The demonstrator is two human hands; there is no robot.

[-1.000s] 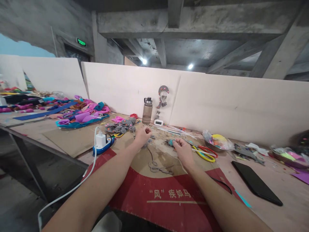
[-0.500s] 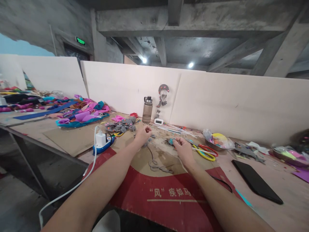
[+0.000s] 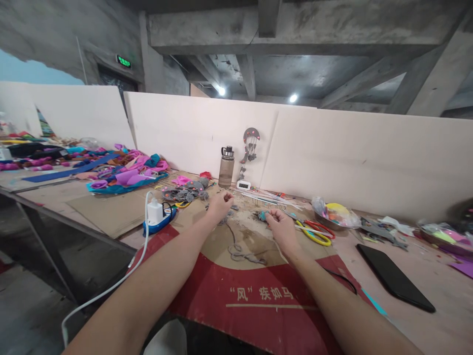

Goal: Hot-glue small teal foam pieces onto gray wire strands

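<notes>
Both my arms reach forward over a red and tan cardboard sheet [image 3: 258, 296] on the workbench. My left hand [image 3: 220, 204] is closed in a fist, raised slightly above the board; what it holds is too small to name. My right hand [image 3: 281, 225] is closed in a pinch beside a small teal piece [image 3: 262, 215]. A thin grey cord [image 3: 240, 254] lies coiled on the cardboard between my hands, running up toward the left fist.
Yellow and red scissors [image 3: 314, 235] lie right of my right hand. A metal bowl [image 3: 334, 217] of coloured bits, a black tablet [image 3: 393, 277], a water bottle [image 3: 226, 167], a small clock [image 3: 243, 185], a blue power strip with white charger [image 3: 157, 217] and piles of coloured felt [image 3: 125, 175] surround the spot.
Hardly anything has changed. The view has tipped a little, and both hands stay closed in almost the same place.
</notes>
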